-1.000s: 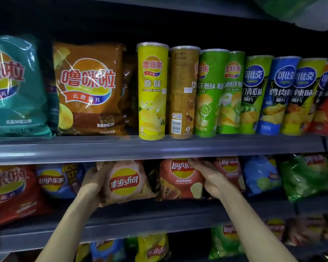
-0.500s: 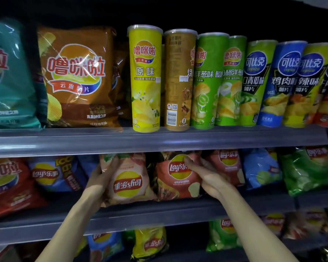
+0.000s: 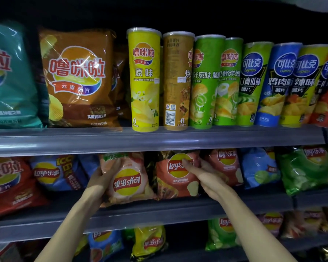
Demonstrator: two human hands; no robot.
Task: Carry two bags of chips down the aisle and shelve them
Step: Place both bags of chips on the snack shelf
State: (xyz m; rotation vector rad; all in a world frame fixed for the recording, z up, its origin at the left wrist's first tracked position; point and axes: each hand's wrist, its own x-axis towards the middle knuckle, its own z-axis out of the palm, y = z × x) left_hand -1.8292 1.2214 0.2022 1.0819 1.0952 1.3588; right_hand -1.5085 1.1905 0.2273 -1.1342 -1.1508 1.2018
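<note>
Peach bag, upside down, gripped by left hand at middle shelf front edge; right hand fingers flat, loose against red bag; best flipped upright, pushed back

Glossy, crinkled plastic film on the pale orange upside-down chip bag and the red-orange upright chip bag. Smooth, shiny printed wrap on the yellow chip tube. Matt grey metal-looking shelf edge, faintly reflective.

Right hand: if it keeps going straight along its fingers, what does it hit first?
The right hand points up-left into the middle shelf; its fingertips already lie on the red Lay's bag. That bag comes first; depth behind it is unclear.
</note>
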